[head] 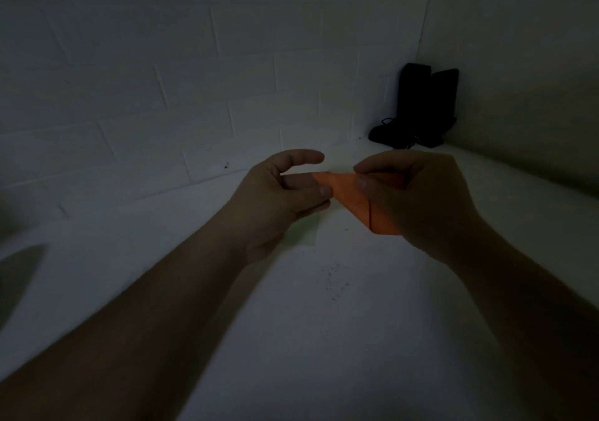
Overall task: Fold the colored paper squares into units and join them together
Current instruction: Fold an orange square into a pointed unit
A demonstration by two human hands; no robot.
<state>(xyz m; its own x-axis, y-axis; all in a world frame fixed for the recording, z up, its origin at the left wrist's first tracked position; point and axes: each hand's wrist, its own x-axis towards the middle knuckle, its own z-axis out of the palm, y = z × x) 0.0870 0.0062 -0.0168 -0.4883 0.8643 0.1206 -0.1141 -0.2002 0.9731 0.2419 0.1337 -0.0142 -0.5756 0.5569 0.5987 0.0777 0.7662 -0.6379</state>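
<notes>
Both hands hold the folded orange paper [353,198] above the table [324,323]: left hand [278,200] fingers pinch its left tip; right hand [418,197] fingers pinch its right side.

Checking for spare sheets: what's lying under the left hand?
A pale green paper lies on the table beneath the left hand; the hand covers most of it, so its fold state can't be seen.

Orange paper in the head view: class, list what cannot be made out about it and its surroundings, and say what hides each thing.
- Right part of the orange paper: covered by the right hand.
- Its left tip: behind the left hand fingers.
- Pale sheet on the table: colour lost in dim light, partly under the left hand.
- Black objects in the corner: too dark to identify.
</notes>
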